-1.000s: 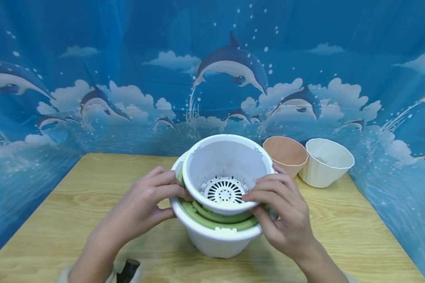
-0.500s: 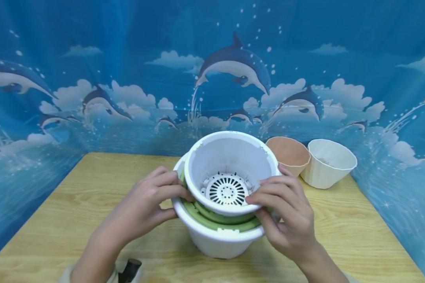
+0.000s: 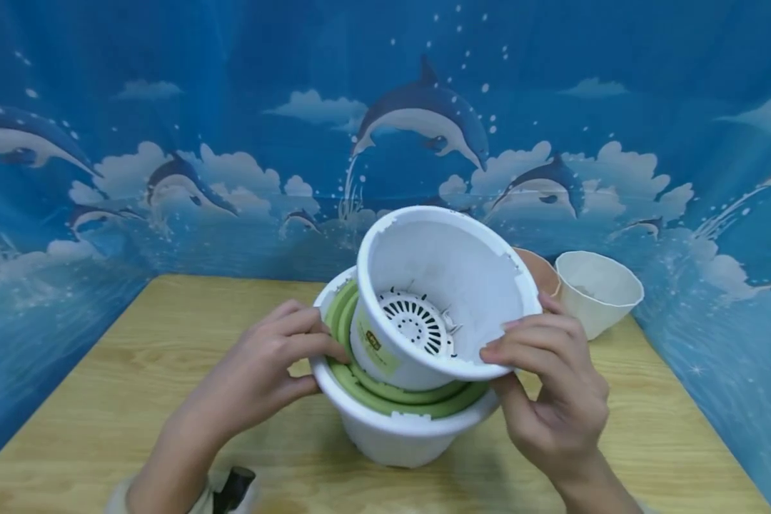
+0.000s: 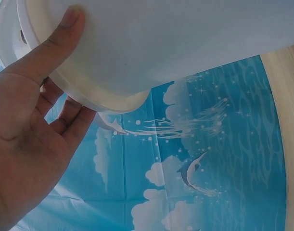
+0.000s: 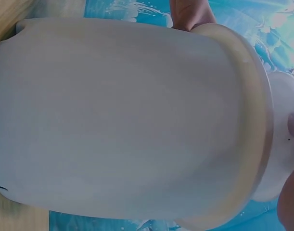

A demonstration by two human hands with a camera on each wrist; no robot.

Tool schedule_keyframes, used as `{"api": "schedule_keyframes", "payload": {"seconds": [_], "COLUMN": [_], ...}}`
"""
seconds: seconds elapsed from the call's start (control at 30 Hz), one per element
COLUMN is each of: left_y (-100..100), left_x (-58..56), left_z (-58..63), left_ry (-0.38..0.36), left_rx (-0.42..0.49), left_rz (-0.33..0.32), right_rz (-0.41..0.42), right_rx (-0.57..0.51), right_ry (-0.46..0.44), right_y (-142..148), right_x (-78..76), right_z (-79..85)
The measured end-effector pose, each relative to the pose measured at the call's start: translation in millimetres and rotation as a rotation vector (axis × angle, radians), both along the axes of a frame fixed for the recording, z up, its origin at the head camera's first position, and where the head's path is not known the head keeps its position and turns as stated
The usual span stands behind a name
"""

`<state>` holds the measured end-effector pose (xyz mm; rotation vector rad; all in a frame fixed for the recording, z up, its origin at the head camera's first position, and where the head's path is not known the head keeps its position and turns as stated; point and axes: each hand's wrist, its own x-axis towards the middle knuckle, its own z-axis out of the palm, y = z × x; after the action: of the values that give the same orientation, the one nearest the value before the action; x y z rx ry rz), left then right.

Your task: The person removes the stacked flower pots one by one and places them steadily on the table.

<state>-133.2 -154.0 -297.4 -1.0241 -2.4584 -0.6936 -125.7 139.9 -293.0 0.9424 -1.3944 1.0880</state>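
Observation:
A large white plastic flowerpot (image 3: 395, 439) stands upright on the table, with two green pot rims (image 3: 424, 408) nested inside it. My left hand (image 3: 283, 353) grips the large pot's rim at its left side, thumb outside, as the left wrist view also shows. My right hand (image 3: 555, 378) pinches the right-hand rim of a smaller white flowerpot (image 3: 443, 264), fingertips inside and thumb beneath. This smaller pot is tilted to the right above the green rims, its lower end still within them. Its slotted base (image 3: 414, 325) and a yellowish label (image 3: 375, 346) show.
A terracotta-coloured pot (image 3: 538, 270), partly hidden, and a cream faceted pot (image 3: 597, 285) stand at the table's back right. Behind the wooden table (image 3: 135, 371) hangs a blue dolphin-print curtain (image 3: 263, 157). A dark cylindrical object (image 3: 234, 489) shows near the left sleeve.
My right hand has moved right and raised the smaller white pot, which now tilts and shows more of its outer wall and label. My left hand stays on the large pot's rim.

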Motion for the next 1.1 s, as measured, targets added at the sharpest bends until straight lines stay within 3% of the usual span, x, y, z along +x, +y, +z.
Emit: {"api": "schedule_keyframes", "payload": {"seconds": [0.17, 0.37, 0.53, 0.8, 1.1], "left_y": [-0.6, 0.1, 0.6, 0.4, -5.8], "left_x": [0.3, 0.2, 0.1, -2.0, 3.0], "left_z": [-1.4, -1.4, -1.7, 0.2, 4.1], "left_ry": [-0.006, 0.011, 0.025, 0.050, 0.083], "left_rx": [-0.003, 0.005, 0.014, 0.008, -0.017], "left_rz": [0.003, -0.009, -0.018, -0.047, -0.033], "right_rz": [0.011, 0.014, -0.016, -0.066, -0.147], "right_rx": [-0.033, -0.167, -0.261, -0.320, -0.412], "right_ry": [0.007, 0.072, 0.103, 0.107, 0.110], "right_y": [1.0, 0.5, 0.7, 9.2, 14.5], "right_x": [0.8, -1.4, -3.6, -6.1, -13.9], "right_z": [2.1, 5.9, 8.3, 12.1, 14.3]}}
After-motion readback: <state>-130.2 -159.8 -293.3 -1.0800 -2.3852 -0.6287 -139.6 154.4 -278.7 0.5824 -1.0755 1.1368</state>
